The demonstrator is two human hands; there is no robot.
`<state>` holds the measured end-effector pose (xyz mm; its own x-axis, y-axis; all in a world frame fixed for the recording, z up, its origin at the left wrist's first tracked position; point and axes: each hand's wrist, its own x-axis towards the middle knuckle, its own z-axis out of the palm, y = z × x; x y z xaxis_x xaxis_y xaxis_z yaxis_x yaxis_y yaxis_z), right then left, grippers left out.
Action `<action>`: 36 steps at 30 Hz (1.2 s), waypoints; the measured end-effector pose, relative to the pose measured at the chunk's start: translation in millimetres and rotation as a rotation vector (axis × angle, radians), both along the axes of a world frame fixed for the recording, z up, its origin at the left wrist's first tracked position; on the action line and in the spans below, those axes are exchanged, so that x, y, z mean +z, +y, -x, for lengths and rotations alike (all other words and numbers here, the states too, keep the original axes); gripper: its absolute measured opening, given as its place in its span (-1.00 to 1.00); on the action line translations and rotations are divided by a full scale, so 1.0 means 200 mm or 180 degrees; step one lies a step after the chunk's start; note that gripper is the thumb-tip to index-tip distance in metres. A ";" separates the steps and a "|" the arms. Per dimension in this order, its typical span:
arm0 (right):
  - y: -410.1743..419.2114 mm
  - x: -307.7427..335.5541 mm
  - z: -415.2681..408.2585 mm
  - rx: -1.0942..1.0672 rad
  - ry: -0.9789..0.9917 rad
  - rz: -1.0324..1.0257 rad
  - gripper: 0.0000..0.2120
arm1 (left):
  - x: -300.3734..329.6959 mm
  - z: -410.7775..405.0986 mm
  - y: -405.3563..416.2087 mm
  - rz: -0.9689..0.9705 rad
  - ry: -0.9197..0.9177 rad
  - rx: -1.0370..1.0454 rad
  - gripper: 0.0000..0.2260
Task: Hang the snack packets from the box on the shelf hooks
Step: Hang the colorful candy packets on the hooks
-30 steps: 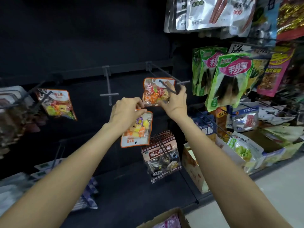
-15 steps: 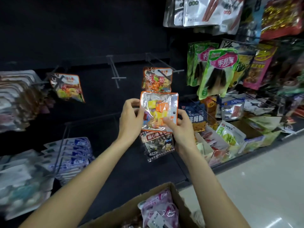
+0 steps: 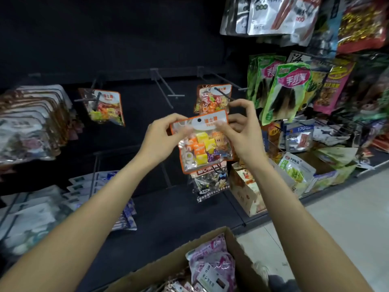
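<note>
Upright, candy packet (image 3: 205,142) pinched between both hands, hole uppermost.

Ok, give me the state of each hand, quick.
Left hand: pinching the candy packet by its top left corner.
Right hand: pinching the same packet's top right edge.

glossy plastic candy packet (image 3: 205,142), matt cardboard box (image 3: 168,264)

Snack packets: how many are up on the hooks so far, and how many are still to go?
Two matching candy packets already hang, one behind the hands, one further left. Left hand and right hand hold a third packet by its top. The box below still holds pink packets.
</note>
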<state>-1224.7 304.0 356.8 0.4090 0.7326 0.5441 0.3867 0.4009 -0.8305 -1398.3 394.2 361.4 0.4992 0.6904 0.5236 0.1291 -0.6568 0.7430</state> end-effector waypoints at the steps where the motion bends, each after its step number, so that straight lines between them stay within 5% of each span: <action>1: 0.02 -0.01 0.04 -0.0021 -0.0030 -0.0074 -0.74 | 0.01 0.02 0.00 0.0124 -0.0169 0.0011 -0.88; 4: 0.09 -0.07 0.18 0.0366 -0.0304 -0.0055 -0.81 | 0.00 0.13 0.02 0.0174 -0.0696 0.0446 -0.84; 8: 0.31 -0.15 0.46 0.0875 -0.0539 0.0355 -0.53 | -0.10 0.38 0.11 -0.0113 -0.1136 0.1413 -0.77; 12: 0.57 -0.15 0.70 0.0591 -0.1061 0.0120 -0.46 | -0.13 0.61 0.28 -0.0718 -0.0493 0.1906 -0.86; 15: 0.70 -0.11 0.79 0.0374 -0.1381 0.0224 -0.45 | -0.12 0.69 0.39 -0.0644 0.0136 0.2055 -0.64; 23: 0.81 -0.12 0.84 0.0094 -0.1533 0.0372 -0.46 | -0.11 0.75 0.52 -0.1067 0.0693 0.1981 -0.49; 36: 0.68 -0.12 0.81 0.0391 -0.1024 -0.0205 -0.48 | -0.08 0.80 0.40 -0.1718 0.0412 0.1696 -0.51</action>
<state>-1387.6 439.0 332.5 0.1200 0.7257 0.6775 0.5700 0.5083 -0.6455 -1557.3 474.8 346.0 0.2511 0.5202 0.8163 0.5937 -0.7488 0.2946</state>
